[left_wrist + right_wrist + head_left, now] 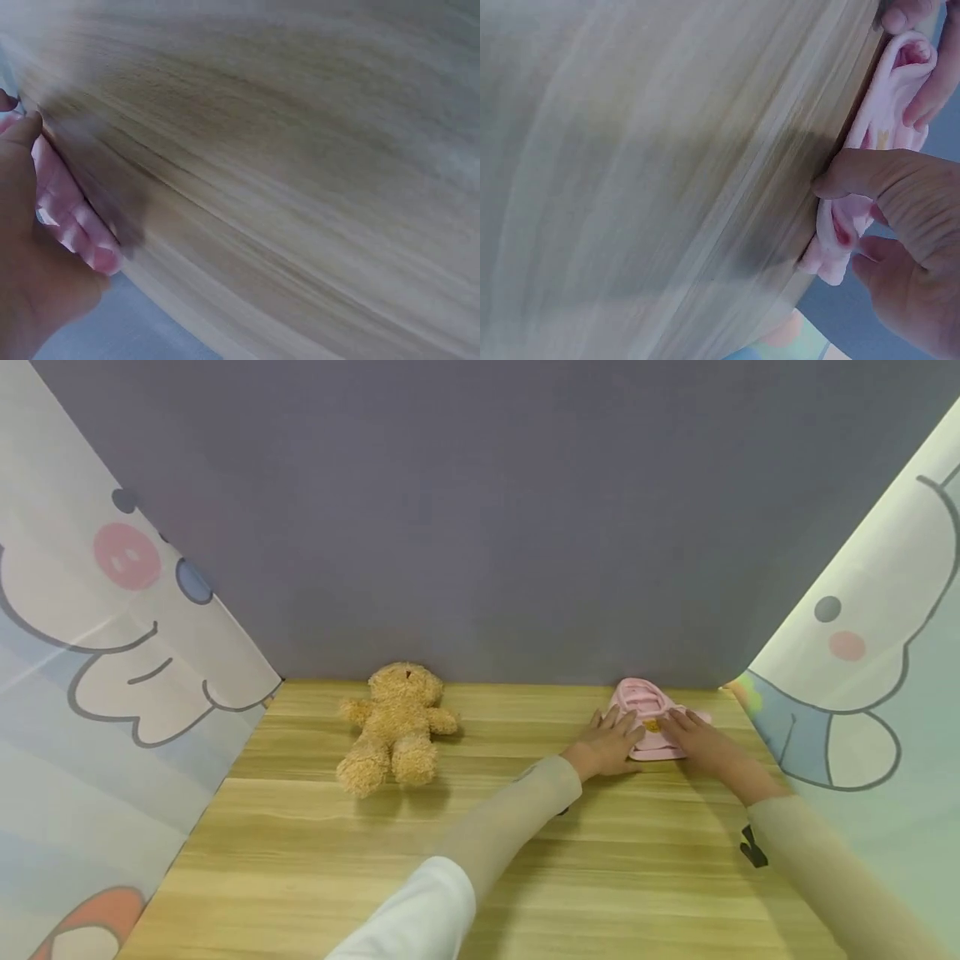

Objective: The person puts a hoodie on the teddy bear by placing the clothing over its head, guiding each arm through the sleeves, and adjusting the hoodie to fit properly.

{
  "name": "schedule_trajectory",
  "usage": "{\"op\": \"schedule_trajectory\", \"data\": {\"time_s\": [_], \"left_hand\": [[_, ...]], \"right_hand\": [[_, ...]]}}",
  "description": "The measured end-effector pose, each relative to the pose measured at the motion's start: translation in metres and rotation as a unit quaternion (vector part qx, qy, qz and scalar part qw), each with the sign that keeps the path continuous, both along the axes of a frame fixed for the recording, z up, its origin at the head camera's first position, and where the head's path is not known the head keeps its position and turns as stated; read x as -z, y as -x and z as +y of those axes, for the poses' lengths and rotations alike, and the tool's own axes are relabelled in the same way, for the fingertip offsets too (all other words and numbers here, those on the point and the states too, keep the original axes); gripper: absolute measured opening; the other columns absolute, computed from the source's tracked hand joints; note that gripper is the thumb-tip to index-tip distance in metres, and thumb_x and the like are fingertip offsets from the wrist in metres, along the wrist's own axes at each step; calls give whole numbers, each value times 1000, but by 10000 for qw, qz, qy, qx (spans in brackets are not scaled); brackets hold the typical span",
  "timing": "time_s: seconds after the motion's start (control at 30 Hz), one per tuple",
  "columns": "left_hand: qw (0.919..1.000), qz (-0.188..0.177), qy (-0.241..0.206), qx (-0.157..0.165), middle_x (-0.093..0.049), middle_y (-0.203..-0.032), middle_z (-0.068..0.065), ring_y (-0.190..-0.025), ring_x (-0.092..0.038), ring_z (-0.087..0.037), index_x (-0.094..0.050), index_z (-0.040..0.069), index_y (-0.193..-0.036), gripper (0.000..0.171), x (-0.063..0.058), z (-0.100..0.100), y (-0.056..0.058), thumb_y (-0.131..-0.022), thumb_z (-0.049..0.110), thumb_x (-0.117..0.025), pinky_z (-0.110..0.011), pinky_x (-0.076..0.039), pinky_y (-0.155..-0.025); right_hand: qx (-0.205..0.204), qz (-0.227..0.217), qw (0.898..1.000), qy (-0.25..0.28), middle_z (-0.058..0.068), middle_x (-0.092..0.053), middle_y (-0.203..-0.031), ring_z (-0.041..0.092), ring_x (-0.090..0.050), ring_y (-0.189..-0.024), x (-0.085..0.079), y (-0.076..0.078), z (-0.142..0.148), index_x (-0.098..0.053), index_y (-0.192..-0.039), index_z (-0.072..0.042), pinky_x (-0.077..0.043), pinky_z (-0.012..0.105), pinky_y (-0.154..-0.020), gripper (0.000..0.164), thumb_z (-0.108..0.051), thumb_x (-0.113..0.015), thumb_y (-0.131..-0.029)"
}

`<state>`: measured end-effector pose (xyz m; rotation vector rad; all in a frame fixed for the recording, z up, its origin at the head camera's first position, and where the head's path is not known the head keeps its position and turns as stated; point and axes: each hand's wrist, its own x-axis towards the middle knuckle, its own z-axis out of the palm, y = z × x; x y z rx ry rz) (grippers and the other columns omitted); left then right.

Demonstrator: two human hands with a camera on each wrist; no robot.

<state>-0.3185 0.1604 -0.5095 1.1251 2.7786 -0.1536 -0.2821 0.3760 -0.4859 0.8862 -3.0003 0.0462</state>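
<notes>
A small pink doll's top (658, 745) with a yellow patch on its front lies flat at the table's far right. Its upper part looks like a hood or wide collar. My left hand (606, 745) rests on its left side, fingers extended over the cloth. On the opposite side, my right hand (712, 747) touches the fabric with its fingertips. Folds and an opening in the pink top (881, 112) show between both hands in the right wrist view. The left wrist view catches only a strip of the pink cloth (64, 195) beside the left hand (37, 262).
A tan plush teddy bear (397, 722) lies on its back at the far left of the wood-grain table (337, 877). Behind stands a grey panel (480, 527). Cartoon-printed sheets (67, 693) flank both sides.
</notes>
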Motion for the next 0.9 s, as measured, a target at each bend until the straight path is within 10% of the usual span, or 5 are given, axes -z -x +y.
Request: {"op": "schedule_trajectory", "data": {"time_s": [0.17, 0.47, 0.9], "left_hand": [[9997, -73, 166, -146, -9, -170, 10, -156, -8, -18, -27, 32, -159, 63, 7, 9, 6, -104, 61, -35, -39, -15, -125], [9980, 570, 263, 125, -27, -165, 5, -151, -27, -18, -37, 23, -157, 48, 2, 5, 0, -112, 37, -34, -34, -30, -120], [9958, 831, 363, -107, -32, -162, 9, -146, -33, -15, -41, 26, -154, 44, 3, 15, 0, -111, 19, -41, -32, -35, -116]], "right_hand": [[564, -674, 9959, -220, 49, -41, -137, 64, -47, -122, 4, 7, -7, -43, -140, 17, -46, 66, -96, 64, 3, -69, -83], [552, 239, 9970, -482, 35, -63, -114, 48, -66, -79, 17, 15, -9, -58, -128, 6, -55, 58, -67, 46, -4, -72, -85], [397, 910, 9951, -5, 20, -61, -71, 45, -63, -68, 10, 26, -10, -62, -91, -4, -53, 58, -60, 14, 8, -63, -84]]}}
